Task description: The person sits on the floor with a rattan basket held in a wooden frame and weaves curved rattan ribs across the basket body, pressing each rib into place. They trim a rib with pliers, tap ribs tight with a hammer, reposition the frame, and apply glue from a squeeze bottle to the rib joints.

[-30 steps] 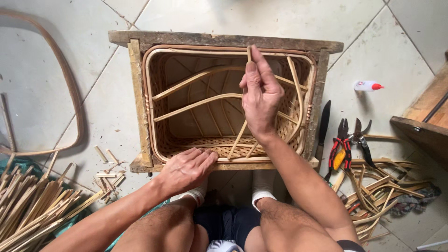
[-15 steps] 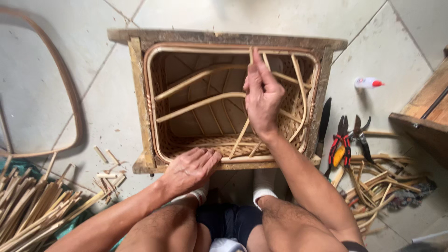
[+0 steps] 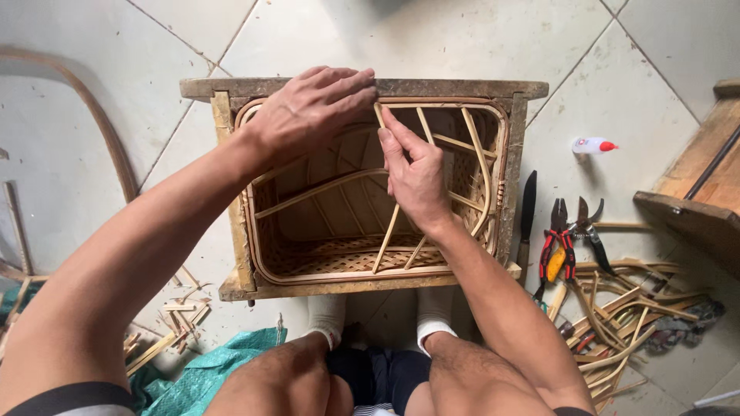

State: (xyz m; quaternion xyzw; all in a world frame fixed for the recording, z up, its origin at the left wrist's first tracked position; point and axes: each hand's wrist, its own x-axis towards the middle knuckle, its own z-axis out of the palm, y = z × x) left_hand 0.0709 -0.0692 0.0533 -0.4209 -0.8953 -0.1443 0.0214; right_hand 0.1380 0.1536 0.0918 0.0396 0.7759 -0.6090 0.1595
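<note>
A: Head view: wooden frame (image 3: 231, 185) on tiled floor (image 3: 92, 46), rattan panel (image 3: 339, 258) inside. Left hand (image 3: 312, 108) flat on top rail, clamped on nothing. Right hand (image 3: 416, 173) pinching upright rattan strip (image 3: 389, 223).

B: Progress?

A: Woven bottom band done, curved ribs in place, several uprights set. Most of opening unwoven. Loose strips (image 3: 617, 308) beside pliers (image 3: 556, 239), right of frame.
</note>
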